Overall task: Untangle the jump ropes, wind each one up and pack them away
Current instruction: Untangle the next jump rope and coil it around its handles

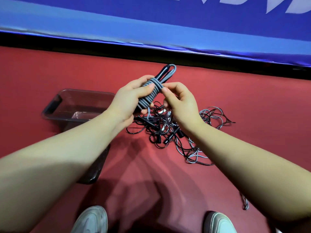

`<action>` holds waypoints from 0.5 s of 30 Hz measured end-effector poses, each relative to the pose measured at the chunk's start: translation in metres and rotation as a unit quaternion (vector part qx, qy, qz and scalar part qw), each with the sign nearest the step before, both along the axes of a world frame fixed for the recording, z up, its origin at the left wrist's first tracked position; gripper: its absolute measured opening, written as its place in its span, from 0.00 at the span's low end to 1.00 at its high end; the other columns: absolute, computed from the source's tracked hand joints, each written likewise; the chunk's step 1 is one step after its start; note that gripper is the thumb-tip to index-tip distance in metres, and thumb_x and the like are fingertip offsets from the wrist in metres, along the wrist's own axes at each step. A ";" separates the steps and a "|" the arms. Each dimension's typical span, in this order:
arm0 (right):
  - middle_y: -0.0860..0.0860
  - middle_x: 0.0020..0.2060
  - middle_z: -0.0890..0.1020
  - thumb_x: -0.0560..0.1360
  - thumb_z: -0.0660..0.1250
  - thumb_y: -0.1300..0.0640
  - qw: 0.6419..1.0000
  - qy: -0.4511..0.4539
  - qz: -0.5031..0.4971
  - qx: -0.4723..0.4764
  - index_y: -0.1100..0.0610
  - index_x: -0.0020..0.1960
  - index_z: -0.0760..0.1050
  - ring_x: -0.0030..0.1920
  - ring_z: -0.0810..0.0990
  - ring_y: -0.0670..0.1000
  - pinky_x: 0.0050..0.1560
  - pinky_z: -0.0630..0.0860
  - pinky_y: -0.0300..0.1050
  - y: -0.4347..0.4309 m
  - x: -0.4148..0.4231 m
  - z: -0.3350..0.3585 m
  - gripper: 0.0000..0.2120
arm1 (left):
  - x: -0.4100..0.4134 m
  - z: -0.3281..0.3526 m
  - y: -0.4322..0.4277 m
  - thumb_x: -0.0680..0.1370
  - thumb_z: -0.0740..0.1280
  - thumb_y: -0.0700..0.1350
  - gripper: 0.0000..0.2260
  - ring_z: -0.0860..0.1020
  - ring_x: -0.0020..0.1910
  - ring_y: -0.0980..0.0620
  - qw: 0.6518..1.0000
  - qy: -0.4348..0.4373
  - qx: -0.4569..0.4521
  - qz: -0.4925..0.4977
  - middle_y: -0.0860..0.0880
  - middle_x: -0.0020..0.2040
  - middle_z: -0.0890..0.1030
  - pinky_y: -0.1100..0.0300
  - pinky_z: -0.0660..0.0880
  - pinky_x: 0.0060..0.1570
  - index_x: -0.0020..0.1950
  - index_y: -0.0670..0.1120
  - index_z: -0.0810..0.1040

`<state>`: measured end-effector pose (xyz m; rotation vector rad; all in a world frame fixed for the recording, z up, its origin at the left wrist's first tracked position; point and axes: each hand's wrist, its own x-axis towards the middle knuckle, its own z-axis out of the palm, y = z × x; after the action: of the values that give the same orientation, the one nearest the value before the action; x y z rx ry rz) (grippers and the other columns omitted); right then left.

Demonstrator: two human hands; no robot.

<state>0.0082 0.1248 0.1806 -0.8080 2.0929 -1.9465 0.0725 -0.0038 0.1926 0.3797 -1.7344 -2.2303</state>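
Both grips were raised over the red floor (244,98) with one grey jump rope (150,94) between them, wound into a tight bundle. My left grip (129,100) was closed round the bundle, thumb across the coils and fingers underneath. My right grip (180,101) had its fingers curled, thumb and forefinger pinching the coils at the bundle's right edge. One black handle (162,72) and a loop of the same rope stuck out of the far end. Beneath, on the floor, lay a tangle of black and grey ropes (176,133), spreading right. To the left sat a clear plastic bin (55,101), partly hidden by my left forearm. Pale shoes (91,219) showed at the near edge, and a blue barrier (151,22) ran along the far side.
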 end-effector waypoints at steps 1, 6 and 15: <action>0.46 0.29 0.73 0.79 0.62 0.59 1.000 0.004 0.006 0.015 0.54 0.46 0.74 0.26 0.70 0.40 0.29 0.67 0.32 0.004 -0.003 -0.002 0.04 | -0.001 0.000 0.001 0.78 0.63 0.41 0.09 0.76 0.31 0.49 1.000 -0.002 0.022 -0.005 0.47 0.41 0.79 0.65 0.65 0.22 0.55 0.52 0.77; 0.43 0.31 0.72 0.80 0.59 0.58 0.974 0.166 0.048 0.148 0.52 0.48 0.75 0.29 0.69 0.40 0.34 0.67 0.33 0.021 -0.021 -0.006 0.06 | 0.000 0.002 0.002 0.77 0.62 0.42 0.10 0.75 0.31 0.49 0.993 0.015 0.096 -0.069 0.47 0.39 0.78 0.66 0.63 0.21 0.58 0.49 0.75; 0.46 0.37 0.80 0.76 0.61 0.63 0.873 0.340 0.175 0.301 0.64 0.54 0.78 0.38 0.74 0.40 0.39 0.66 0.26 0.045 -0.042 0.002 0.11 | 0.006 0.006 -0.010 0.59 0.80 0.51 0.29 0.77 0.31 0.46 0.946 0.025 0.055 -0.319 0.39 0.47 0.79 0.65 0.69 0.22 0.57 0.47 0.78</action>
<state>-0.0333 0.1700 0.1828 -1.7111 2.4381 -0.7747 0.0784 -0.0138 0.1982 -0.2667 -1.9015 -2.7400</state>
